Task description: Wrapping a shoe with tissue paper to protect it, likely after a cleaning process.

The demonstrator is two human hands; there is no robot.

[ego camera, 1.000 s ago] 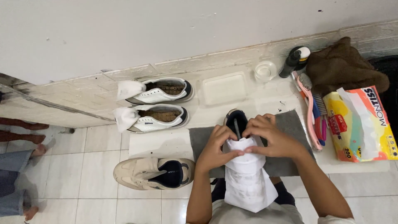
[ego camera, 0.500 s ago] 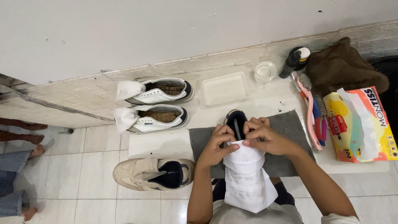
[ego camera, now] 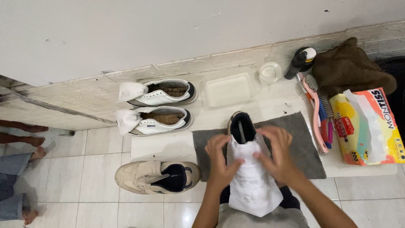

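Pressing thin white tissue sheet (ego camera: 253,181) around dark-lined shoe (ego camera: 242,126) at grey mat's (ego camera: 303,147) near edge: left hand (ego camera: 221,162) and right hand (ego camera: 276,153) both gripping sheet

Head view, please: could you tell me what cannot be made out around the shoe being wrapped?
- Shoe: only the heel opening shows; white paper covers the rest.
- Left hand and right hand: motion-blurred, so finger grip is unclear.
- Paper's lower edge: whether it ends at the lap is unclear near the bottom frame edge.
- Person at left: cut off by the frame edge.
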